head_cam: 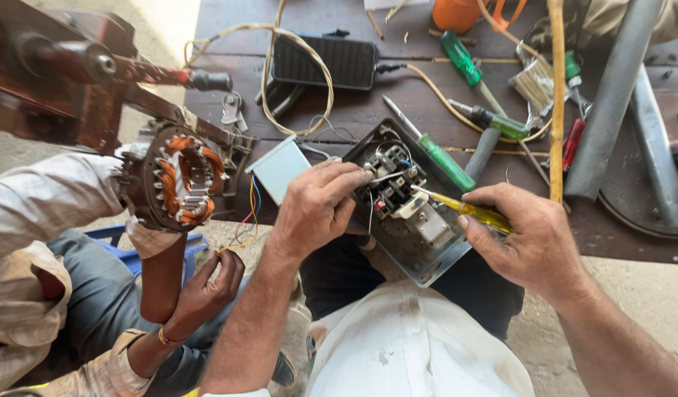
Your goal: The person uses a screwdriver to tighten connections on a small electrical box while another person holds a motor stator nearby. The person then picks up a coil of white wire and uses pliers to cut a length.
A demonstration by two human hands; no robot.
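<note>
- Dark wooden workbench [339, 110]: the open switch box [409, 213] is propped over its near edge; it should be kept steadied there.
- Motor stator [181, 180] with copper windings is held off the bench's left edge by a co-worker's hand [210, 283].
- Left hand [317, 206] is closed round the box's left side, fingertips on its wiring.
- Right hand [534, 242] is clenched on the yellow screwdriver [464, 209]; its tip should be kept square on the terminal.

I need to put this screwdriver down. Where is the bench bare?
Bare wood lies between the black adapter and the open switch box, and along the top edge left of the orange cup. The right side is crowded with green screwdrivers, wires and grey pipes.
</note>
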